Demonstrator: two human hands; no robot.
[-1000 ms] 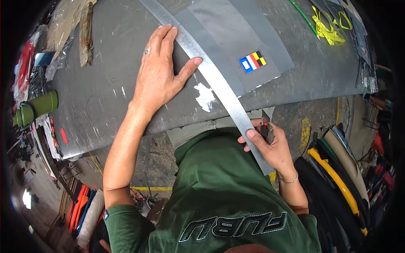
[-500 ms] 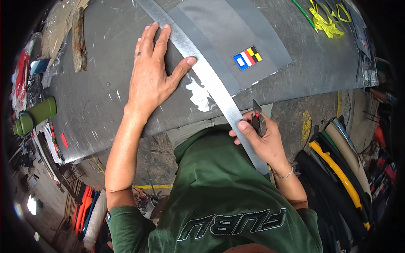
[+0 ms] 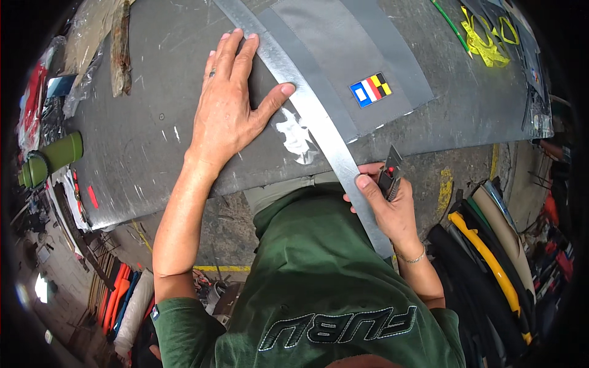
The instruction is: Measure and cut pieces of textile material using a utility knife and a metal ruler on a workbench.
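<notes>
A long metal straightedge [image 3: 311,113] runs diagonally over the dark work table [image 3: 159,156], along the left edge of a grey material panel [image 3: 331,46]. On that panel is a small patch of coloured flags [image 3: 370,90]. My left hand [image 3: 228,104] lies spread on the table, its fingertips and thumb tip against the straightedge. Past the table's near edge, my right hand [image 3: 396,208] pinches the straightedge's near end between thumb and fingers. The same hand holds a utility knife [image 3: 390,176], blade pointing up and clear of the panel.
A torn white patch [image 3: 297,138] marks the table beside the straightedge. At far right lie a green pencil [image 3: 451,27] and a yellow measuring tape [image 3: 485,43]. A rough strip [image 3: 121,52] sits at left, near a green bottle [image 3: 58,159]. Material rolls [image 3: 488,251] stand at lower right.
The view has shifted slightly, so the table and things on it appear farther right. The knife has tilted a little to the right in my right hand. My left hand keeps its place by the straightedge.
</notes>
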